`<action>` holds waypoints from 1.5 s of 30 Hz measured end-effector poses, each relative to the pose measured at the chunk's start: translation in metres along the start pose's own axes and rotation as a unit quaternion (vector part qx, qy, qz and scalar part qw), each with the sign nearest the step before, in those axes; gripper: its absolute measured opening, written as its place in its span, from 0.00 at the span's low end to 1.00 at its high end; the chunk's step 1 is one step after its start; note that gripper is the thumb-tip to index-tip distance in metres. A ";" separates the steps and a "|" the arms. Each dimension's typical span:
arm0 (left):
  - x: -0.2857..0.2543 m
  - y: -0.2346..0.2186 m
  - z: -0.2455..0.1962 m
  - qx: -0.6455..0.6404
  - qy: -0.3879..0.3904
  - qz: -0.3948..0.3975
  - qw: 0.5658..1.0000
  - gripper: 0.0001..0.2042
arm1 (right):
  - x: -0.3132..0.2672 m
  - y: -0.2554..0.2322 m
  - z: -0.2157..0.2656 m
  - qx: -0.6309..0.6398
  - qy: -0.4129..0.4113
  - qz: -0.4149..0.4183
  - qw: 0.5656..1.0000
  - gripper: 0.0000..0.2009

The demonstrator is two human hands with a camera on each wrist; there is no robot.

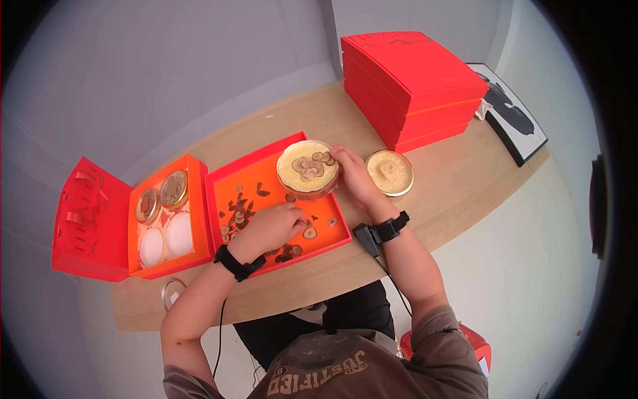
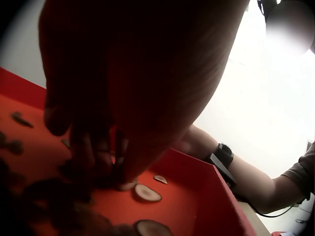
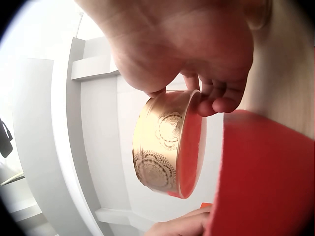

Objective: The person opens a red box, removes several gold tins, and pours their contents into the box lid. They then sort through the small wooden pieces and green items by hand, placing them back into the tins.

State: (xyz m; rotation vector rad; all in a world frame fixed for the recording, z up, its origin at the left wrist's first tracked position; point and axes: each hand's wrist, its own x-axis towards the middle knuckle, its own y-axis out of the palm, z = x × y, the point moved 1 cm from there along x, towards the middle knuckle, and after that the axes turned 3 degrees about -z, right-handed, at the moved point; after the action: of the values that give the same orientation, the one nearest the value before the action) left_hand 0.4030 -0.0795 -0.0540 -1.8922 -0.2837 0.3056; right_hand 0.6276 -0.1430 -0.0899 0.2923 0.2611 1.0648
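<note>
My right hand [image 1: 353, 174] grips the rim of a round gold tin [image 1: 292, 166], held over the right back part of a red tray [image 1: 342, 241]. Several dried slices [image 1: 311, 166] lie on the pale yellow surface inside it. In the right wrist view, the tin's patterned gold side [image 3: 158, 147] is tilted, with thumb and fingers at its edge. My left hand [image 1: 274, 229] reaches low into the tray, its fingers curled down among scattered dark-edged slices. The left wrist view shows a pale slice [image 2: 128, 185] at its thumb tip; the fingertips are in shadow.
An open red gift box [image 1: 199, 249] at left holds two tins of slices beside two white round recesses. A gold lid [image 1: 389, 174] lies right of the tray. Red boxes [image 1: 412, 86] are stacked behind, near a framed picture [image 1: 515, 116]. A round lid [image 1: 173, 292] sits by the front edge.
</note>
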 end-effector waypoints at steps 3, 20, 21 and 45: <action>0.000 -0.004 -0.002 -0.014 -0.019 0.011 1.000 0.09 | 0.000 0.000 -0.001 -0.001 -0.003 -0.001 1.000 0.19; 0.000 0.002 -0.011 0.017 0.041 0.011 0.999 0.11 | 0.000 0.001 -0.001 -0.010 -0.002 -0.010 1.000 0.19; 0.000 0.000 -0.013 0.021 0.044 0.007 0.999 0.11 | 0.000 0.001 0.000 -0.009 -0.001 -0.007 1.000 0.19; 0.022 -0.077 -0.013 -0.227 -0.012 -0.169 0.959 0.09 | 0.002 0.000 -0.003 -0.010 0.006 0.007 1.000 0.18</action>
State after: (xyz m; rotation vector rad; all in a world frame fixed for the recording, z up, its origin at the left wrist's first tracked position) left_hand 0.4249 -0.0580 0.0210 -2.2423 -0.7341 0.0281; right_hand 0.6281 -0.1407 -0.0930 0.2691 0.2599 1.0822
